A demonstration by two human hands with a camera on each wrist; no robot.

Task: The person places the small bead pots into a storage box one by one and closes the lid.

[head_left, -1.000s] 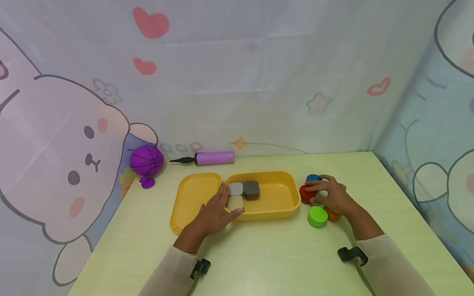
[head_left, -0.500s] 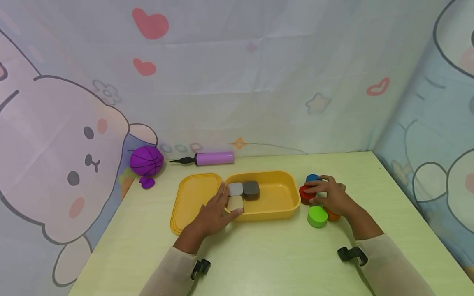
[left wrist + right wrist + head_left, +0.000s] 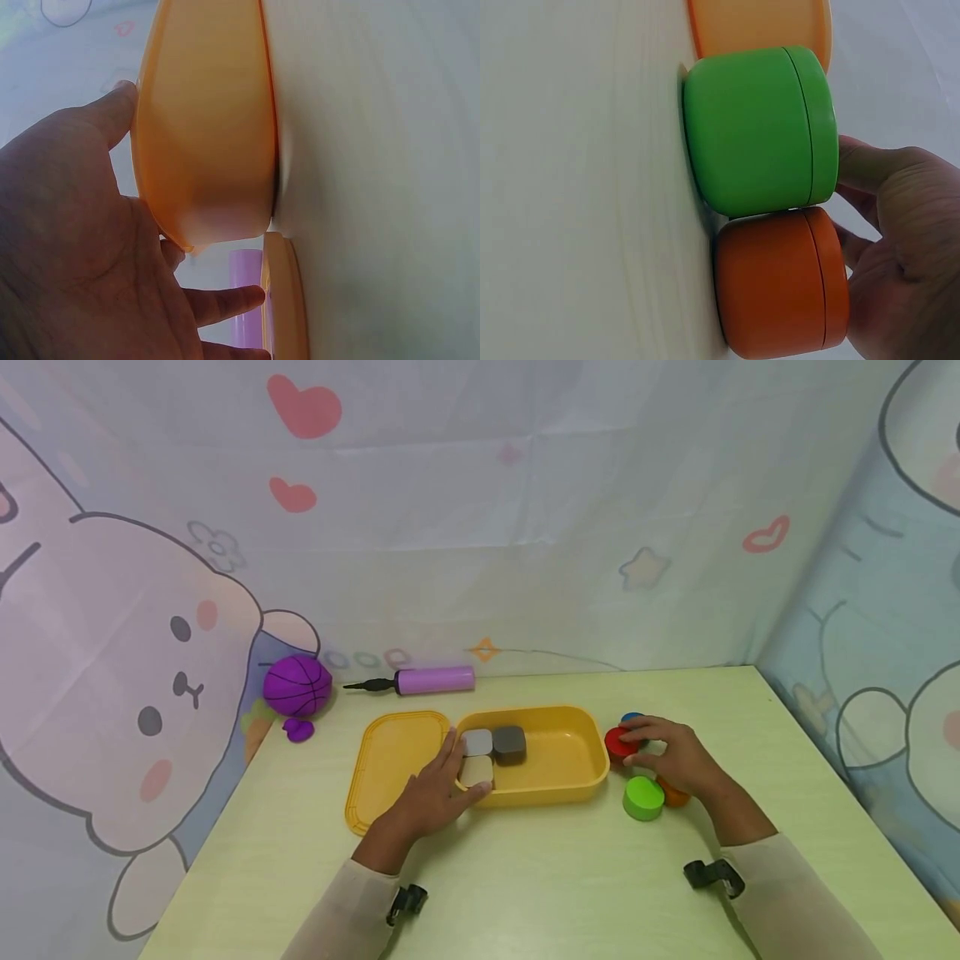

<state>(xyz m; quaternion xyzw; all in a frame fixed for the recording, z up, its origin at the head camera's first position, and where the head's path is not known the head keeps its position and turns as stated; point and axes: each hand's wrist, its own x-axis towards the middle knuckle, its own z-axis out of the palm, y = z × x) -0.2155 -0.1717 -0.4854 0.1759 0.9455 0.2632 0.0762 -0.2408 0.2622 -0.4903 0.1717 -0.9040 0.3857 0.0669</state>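
Note:
My right hand [image 3: 678,758] pinches a small red round lidded jar [image 3: 621,743] between thumb and fingers, beside the yellow box's right end. Partly hidden behind that hand is a blue jar [image 3: 632,717]. A green lidded jar [image 3: 757,131] and an orange one [image 3: 780,285] stand side by side nearer me. My left hand [image 3: 431,795] rests on the left end of the yellow open box [image 3: 570,795], its thumb on the front rim and other fingers fairly straight, some touching the yellow lid [image 3: 285,300]. Inside the box, at the left, sit white [image 3: 477,742], grey [image 3: 510,745] and cream [image 3: 476,772] rounded-square pieces.
Left of the box lies its flat yellow lid, partly under my left hand. At the back are a purple hand pump [image 3: 431,681], a purple ball [image 3: 297,685] and a small purple duck [image 3: 298,729]. A patterned cloth [image 3: 562,527] hangs behind the table [image 3: 540,885].
The red jar has shifted slightly up in the head view with my right fingers, covering more of the blue jar. My left hand and the box have stayed put.

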